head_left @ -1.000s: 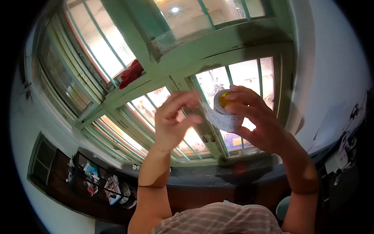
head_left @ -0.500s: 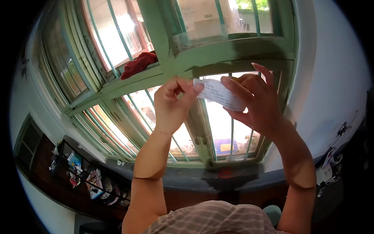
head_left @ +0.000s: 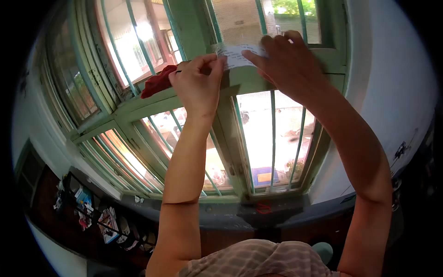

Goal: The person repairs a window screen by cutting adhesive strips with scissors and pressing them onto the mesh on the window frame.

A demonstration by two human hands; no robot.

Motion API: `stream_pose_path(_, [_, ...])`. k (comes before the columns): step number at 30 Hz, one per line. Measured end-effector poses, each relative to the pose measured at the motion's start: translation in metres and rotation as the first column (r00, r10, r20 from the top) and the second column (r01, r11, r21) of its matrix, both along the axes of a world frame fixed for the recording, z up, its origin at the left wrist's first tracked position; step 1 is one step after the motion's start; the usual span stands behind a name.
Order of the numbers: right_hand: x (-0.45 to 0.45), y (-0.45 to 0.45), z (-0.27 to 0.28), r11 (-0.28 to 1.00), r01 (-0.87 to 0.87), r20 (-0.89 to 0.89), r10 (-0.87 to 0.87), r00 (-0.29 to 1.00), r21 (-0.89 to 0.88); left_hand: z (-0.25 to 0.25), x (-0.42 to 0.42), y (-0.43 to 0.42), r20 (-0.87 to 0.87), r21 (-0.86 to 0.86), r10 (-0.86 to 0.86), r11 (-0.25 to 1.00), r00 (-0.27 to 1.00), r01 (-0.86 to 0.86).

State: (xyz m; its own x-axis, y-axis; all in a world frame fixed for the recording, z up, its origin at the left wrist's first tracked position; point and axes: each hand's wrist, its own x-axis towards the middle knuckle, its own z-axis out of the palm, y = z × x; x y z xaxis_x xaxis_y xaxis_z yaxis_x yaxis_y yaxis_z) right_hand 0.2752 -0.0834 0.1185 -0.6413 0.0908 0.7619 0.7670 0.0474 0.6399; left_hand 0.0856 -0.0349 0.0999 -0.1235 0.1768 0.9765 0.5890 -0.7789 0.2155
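Note:
Raised in front of me is a strip of white printed paper [head_left: 236,56], stretched between both hands at the bottom of the upper mesh window pane [head_left: 240,23]. My left hand [head_left: 197,85] pinches its left end between thumb and fingers. At the other end, my right hand [head_left: 288,64] grips the paper, its thumb side on the strip and the other fingers curled above. The strip lies close to the green window frame [head_left: 277,76]; whether it touches cannot be made out. A red cloth [head_left: 158,82] rests on the frame ledge just left of my left hand.
Green vertical bars [head_left: 273,138] cross the window openings. Below runs a dark sill [head_left: 221,214] with a red loop-shaped item [head_left: 263,208] on it. A shelf with assorted items [head_left: 108,224] stands at lower left, and a white wall [head_left: 387,92] rises at right.
Both hands have moved up with the paper, from in front of the lower panes to the bottom edge of the upper pane. The strip now looks flatter and straighter.

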Motion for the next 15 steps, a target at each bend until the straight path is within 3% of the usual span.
stream_pose_path(5, [-0.010, 0.018, 0.005, 0.986, -0.125, 0.054, 0.120, 0.991, 0.108, 0.002, 0.000, 0.008, -0.002, 0.327, 0.398, 0.867, 0.917, -0.376])
stream_pose_path(11, [-0.025, 0.025, 0.005, 0.989, -0.133, 0.028, 0.131, 0.991, 0.067, 0.001, 0.001, 0.011, 0.000, 0.355, 0.528, 0.794, 0.849, -0.494])
stream_pose_path(15, [-0.027, 0.028, 0.005, 0.990, -0.124, 0.048, 0.121, 0.991, 0.070, -0.001, 0.005, 0.010, 0.042, 0.350, 0.473, 0.818, 0.880, -0.457])
